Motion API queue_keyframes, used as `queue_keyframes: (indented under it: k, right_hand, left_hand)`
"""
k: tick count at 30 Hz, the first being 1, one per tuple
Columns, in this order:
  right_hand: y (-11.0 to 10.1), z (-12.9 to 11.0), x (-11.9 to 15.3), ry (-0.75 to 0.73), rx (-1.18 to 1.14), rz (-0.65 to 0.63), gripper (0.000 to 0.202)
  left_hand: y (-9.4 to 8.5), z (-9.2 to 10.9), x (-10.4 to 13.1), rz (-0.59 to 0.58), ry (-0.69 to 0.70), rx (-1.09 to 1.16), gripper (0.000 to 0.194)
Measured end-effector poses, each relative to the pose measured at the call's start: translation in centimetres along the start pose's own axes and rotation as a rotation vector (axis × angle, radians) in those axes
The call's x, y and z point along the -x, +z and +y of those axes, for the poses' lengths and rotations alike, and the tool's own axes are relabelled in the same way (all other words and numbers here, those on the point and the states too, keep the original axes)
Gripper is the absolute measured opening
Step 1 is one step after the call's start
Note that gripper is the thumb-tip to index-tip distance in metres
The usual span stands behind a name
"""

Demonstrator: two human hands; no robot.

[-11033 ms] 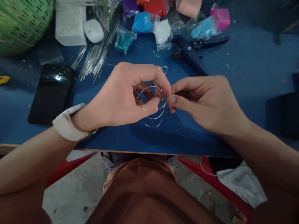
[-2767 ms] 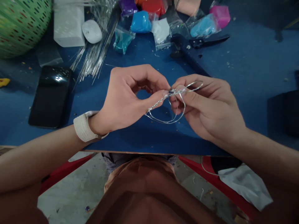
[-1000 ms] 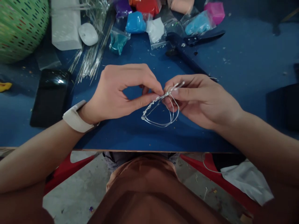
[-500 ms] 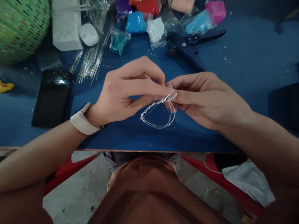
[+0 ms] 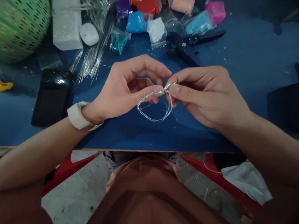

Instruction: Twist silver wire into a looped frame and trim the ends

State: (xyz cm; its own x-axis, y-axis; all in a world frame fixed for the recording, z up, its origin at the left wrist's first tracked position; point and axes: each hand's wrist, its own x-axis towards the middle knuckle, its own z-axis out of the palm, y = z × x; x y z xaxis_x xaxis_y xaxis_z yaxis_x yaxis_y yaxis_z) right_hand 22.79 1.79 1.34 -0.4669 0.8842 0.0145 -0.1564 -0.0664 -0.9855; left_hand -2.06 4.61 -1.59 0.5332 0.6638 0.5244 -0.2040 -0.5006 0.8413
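A silvery wire ring [image 5: 153, 119], partly twisted along its left side, hangs between my hands above the blue table. My left hand [image 5: 133, 84] holds its upper twisted part, the thumb lying along the wire and the fingers curled behind. Thumb and forefinger of my right hand [image 5: 201, 93] pinch the ring where several strands cross, with a short looped end poking up there. The fingertips of both hands nearly meet at that crossing. My right thumb and fingers hide part of the wire.
Behind my left hand lie a bundle of straight wires [image 5: 93, 59], a black phone [image 5: 51, 98], a white mouse [image 5: 89, 34] and a green basket [image 5: 23, 28]. Bagged coloured clay [image 5: 136, 22] and dark pliers [image 5: 184, 53] lie farther back. The table's front edge [image 5: 140, 151] runs near me.
My left hand has rolled so its thumb faces up along the wire, its forefinger lifting off the crossing. The ring has shifted slightly up and left. My right hand keeps its pinch.
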Motion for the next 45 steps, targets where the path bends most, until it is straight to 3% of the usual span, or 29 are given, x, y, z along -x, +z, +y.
queue_keyframes:
  k: [1,11,17,21,31,35,40,43,45]
  right_hand:
    - [0.0,0.2,0.0,-0.009,-0.005,-0.001,0.007]
    - [0.3,0.4,0.1,-0.001,-0.006,0.079,0.016]
    - [0.1,0.8,0.1,-0.018,0.023,0.076,0.016]
    - [0.1,0.9,0.1,-0.028,0.049,0.059,0.012]
    - [0.7,0.4,0.2,0.053,-0.026,0.053,0.013]
    - [0.9,0.5,0.1,0.072,-0.02,0.092,0.018]
    - [1.0,1.0,0.3,-0.003,-0.043,0.143,0.011]
    - [1.1,1.2,0.3,-0.023,-0.075,0.147,0.012]
    - [1.2,1.4,0.3,-0.022,-0.087,0.155,0.011]
  left_hand:
    - [0.1,0.1,0.1,0.031,-0.111,0.019,0.024]
    - [1.4,1.5,0.0,0.007,-0.405,0.368,0.025]
    - [1.8,1.9,0.1,0.106,-0.529,0.405,0.03]
    - [1.8,2.4,0.0,0.097,-0.588,0.447,0.029]
    - [1.5,1.4,0.2,0.043,-0.533,0.51,0.014]
    - [1.1,0.3,0.3,0.025,-0.342,0.363,0.021]
    - [0.8,-0.4,0.5,0.13,-0.069,-0.039,0.027]
    - [1.1,-0.5,0.5,0.172,-0.076,-0.052,0.022]
    - [1.3,-0.4,0.5,0.163,0.027,-0.016,0.026]
